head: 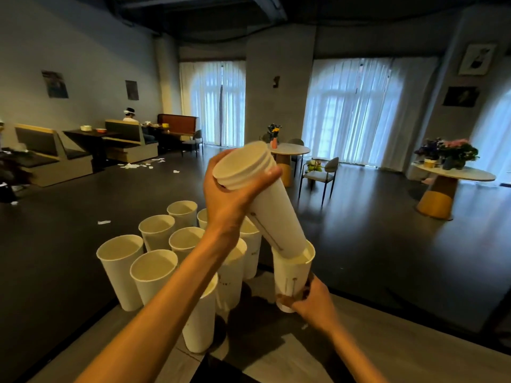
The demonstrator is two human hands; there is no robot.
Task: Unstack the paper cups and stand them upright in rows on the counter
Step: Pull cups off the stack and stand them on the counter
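My left hand (229, 197) grips the top of a tilted stack of white paper cups (272, 214), with several rims showing at its upper end. The stack's lower end sits inside a single white cup (290, 275) that stands at the counter's far edge. My right hand (309, 299) holds that cup by its base. To the left, several white cups (154, 272) stand upright in rows on the grey counter (387, 349), mouths up; my left forearm crosses over some of them.
The counter's far edge drops to a dark floor (373, 239). Beyond are round tables with flowers (450, 172), a chair (323, 172), booth seats (55, 153) at the left with a seated person, and paper scraps on the floor.
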